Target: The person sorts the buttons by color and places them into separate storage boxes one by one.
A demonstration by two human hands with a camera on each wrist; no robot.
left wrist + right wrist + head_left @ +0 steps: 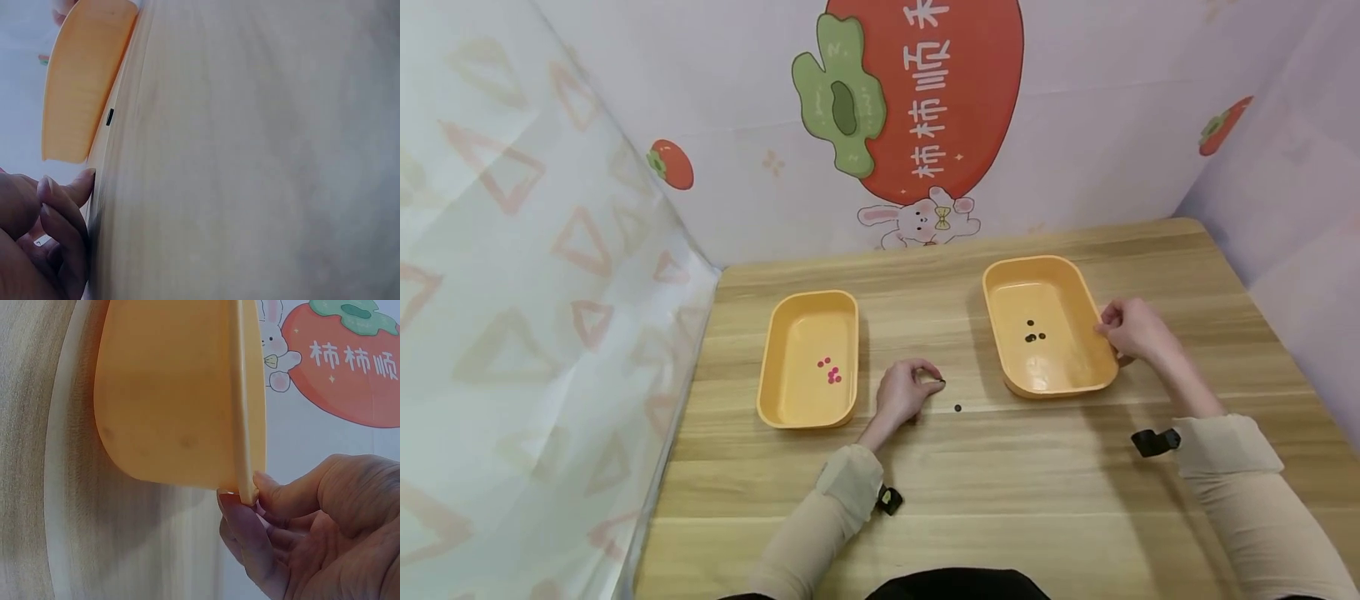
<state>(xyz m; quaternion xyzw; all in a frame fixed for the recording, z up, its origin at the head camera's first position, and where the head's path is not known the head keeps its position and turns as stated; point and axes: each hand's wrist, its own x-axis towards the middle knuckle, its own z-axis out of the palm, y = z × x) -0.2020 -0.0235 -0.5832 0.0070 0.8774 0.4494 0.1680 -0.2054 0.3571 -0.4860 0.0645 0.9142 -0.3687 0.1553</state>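
In the head view my left hand is low over the wooden table, thumb and forefinger pinching a small black disc. Just in front of those fingertips lies another black disc, seen edge-on as a thin dark piece in the left wrist view. On the right, my right hand grips the rim of a yellow-orange plastic tub between thumb and fingers. Several black discs lie inside this tub. To the left of my left hand stands a matching tub with several pink discs in it.
The wooden table runs back to a white cloth printed with a persimmon and a rabbit. Another patterned cloth hangs along the left edge. A black wrist camera sits by my right cuff.
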